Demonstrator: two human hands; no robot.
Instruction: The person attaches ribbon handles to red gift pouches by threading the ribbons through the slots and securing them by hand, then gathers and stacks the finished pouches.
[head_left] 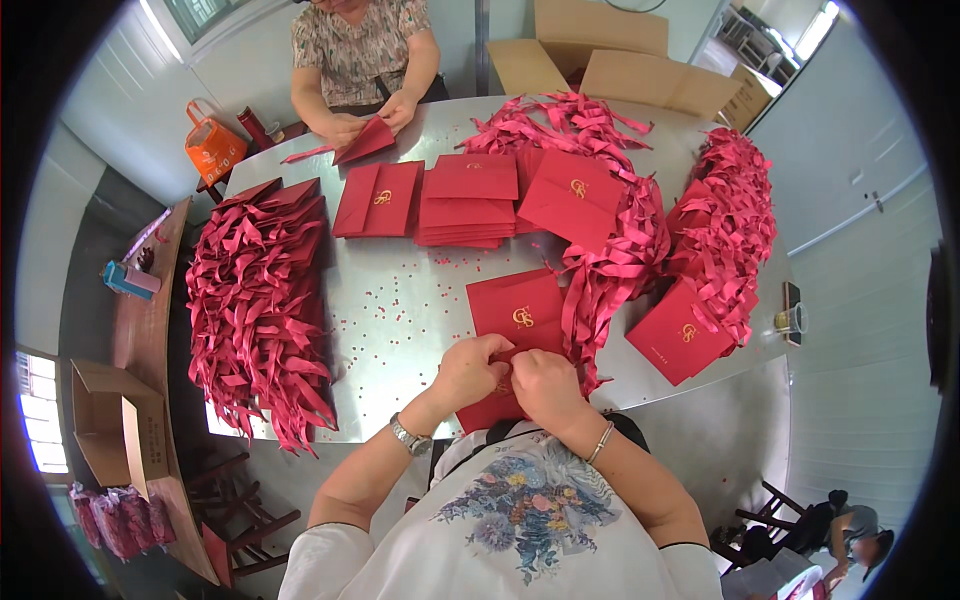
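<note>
Close in front of me, at the table's near edge, lies a red paper gift bag (485,411), partly covered by my hands. My left hand (470,375) pinches at its upper edge with thumb and fingers. Right beside it, my right hand (546,386) is curled closed at the same edge; its fingertips are hidden, and any ribbon between them is too small to make out. Just beyond my fingers lies another flat red bag (505,300) with a gold emblem. A heap of loose pinkish-red ribbons (600,290) trails down beside my right hand.
Beribboned bags (260,310) cover the table's left side. Stacked red bags (468,205) stand across the middle, more ribboned bags (725,230) at the right. Opposite, a co-worker's hands (398,110) hold a red bag. Small red bits dot the metal table (375,370). A cup (790,320) stands at right.
</note>
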